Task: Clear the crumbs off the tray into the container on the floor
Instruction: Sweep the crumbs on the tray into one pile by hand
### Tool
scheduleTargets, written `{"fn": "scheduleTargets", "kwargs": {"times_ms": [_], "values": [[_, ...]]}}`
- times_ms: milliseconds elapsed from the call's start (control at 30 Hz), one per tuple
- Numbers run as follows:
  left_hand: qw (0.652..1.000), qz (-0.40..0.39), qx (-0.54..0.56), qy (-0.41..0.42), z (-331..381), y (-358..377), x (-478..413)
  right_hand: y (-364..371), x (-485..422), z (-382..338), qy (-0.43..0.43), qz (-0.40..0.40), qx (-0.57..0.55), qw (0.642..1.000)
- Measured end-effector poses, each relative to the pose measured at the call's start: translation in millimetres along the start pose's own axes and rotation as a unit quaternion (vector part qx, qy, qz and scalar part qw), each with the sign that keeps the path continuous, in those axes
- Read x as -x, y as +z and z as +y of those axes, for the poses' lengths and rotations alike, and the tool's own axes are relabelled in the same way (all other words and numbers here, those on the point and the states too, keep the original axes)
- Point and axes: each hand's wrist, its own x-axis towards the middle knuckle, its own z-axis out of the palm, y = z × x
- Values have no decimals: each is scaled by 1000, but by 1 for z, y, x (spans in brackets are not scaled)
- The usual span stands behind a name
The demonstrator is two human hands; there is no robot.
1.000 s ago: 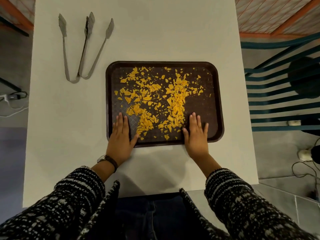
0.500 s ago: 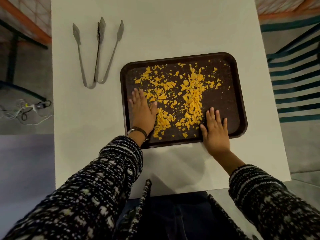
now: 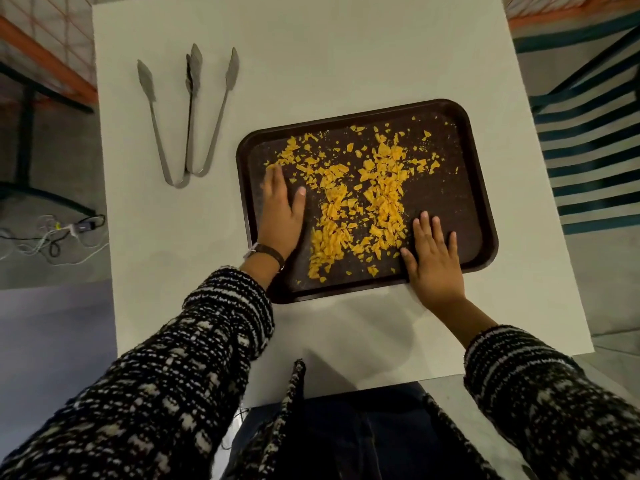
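A dark brown tray lies on the white table, slightly turned. Yellow crumbs are scattered over most of its middle. My left hand lies flat inside the tray along its left side, fingers together and blurred, touching the leftmost crumbs. My right hand rests flat on the tray's near right part, fingers spread, its heel over the near rim, just right of the crumb pile. Neither hand holds anything. No floor container is in view.
Two metal tongs lie on the table to the left of the tray. Cables and a plug lie on the floor at left. A teal slatted chair stands at right. The table's near edge is by my lap.
My left hand has slid from the tray's near rim forward along its left side, onto the crumbs. The right hand has stayed near the front rim. The view has shifted.
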Motion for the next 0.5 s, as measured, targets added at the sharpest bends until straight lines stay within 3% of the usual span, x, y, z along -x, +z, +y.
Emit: {"fn": "scheduleTargets", "kwargs": {"times_ms": [100,267,433,500], "values": [[999,12,-45,-29,-13,-4,-21,0,0,0,0,1,-3,1000],[988,-29,-153,-1,-13,7,-24,-1,1,0,0,-1,-7,1000],[981,-168,-33,88,12,18,18,-1,1,-1,2,-1,-7,1000],[982,-163,-14,97,15,14,19,-2,1,-1,2,-4,-8,1000]]}}
